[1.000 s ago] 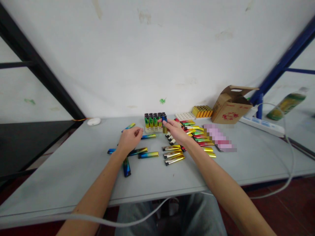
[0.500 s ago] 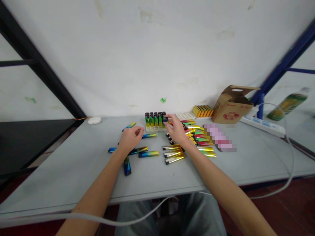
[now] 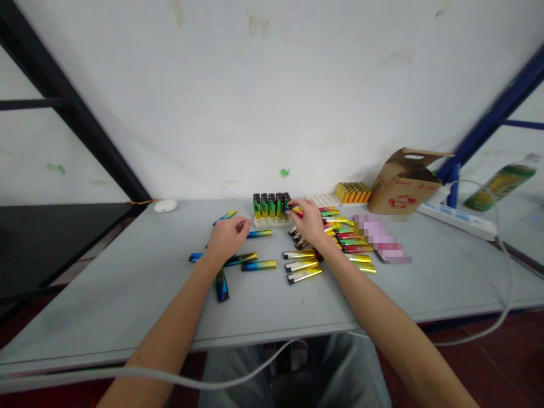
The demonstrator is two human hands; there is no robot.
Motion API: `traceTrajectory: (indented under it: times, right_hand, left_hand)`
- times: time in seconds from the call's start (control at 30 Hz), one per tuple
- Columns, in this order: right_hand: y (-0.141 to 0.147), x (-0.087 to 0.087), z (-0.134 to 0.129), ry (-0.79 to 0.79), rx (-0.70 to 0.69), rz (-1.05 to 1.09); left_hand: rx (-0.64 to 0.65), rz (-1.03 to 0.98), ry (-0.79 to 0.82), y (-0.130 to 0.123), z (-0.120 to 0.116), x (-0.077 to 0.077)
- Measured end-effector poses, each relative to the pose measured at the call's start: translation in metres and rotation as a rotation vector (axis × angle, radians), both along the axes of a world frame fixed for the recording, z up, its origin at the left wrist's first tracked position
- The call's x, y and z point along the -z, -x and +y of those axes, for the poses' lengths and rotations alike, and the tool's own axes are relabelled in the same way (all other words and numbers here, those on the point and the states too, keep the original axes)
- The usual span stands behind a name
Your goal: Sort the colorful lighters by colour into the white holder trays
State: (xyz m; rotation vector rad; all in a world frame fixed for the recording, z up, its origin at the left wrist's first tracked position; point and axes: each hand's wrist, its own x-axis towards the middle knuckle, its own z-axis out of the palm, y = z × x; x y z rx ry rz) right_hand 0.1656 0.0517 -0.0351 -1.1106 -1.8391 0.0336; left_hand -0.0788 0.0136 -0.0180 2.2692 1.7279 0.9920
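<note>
Green-yellow lighters [image 3: 271,206] with black tops stand in rows in a whitish tray [image 3: 266,222] near the wall. At the tray's right end, my right hand [image 3: 309,221] pinches a small dark-ended lighter, mostly covered by the fingers. My left hand [image 3: 230,235] is left of the tray, its fingertips drawn together; whether they hold anything is too small to tell. Blue-yellow lighters [image 3: 259,265] lie below and around it. Gold lighters [image 3: 304,275] lie near my right wrist, beside a pile of red, green and gold ones [image 3: 355,248].
At the back right are a white holed tray [image 3: 323,200], a block of orange cylinders [image 3: 352,192], an open carton [image 3: 402,187] and a power strip [image 3: 457,218]. A blurred pink item [image 3: 380,238] lies right. A white case [image 3: 165,205] sits left; a cable crosses the front.
The view has shifted slightly. My right hand still pinches the lighter, which now looks more tilted at the tray's right end. My left hand has hardly moved.
</note>
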Motion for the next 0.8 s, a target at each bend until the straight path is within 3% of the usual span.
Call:
traceTrajectory:
  times: [0.43, 0.63, 0.8]
  right_hand:
    - [-0.0055, -0.0002, 0.0001, 0.063, 0.053, 0.054]
    - [-0.0063, 0.0021, -0.0002, -0.062, 0.065, -0.113]
    - [-0.0058, -0.0010, -0.0055, -0.048, 0.084, -0.169]
  left_hand:
    - [0.007, -0.006, 0.001, 0.0000, -0.0002, -0.0002]
    - [0.005, -0.011, 0.008, 0.0000, -0.0002, 0.0010]
    - [0.006, -0.013, 0.013, 0.0003, 0.0004, 0.0017]
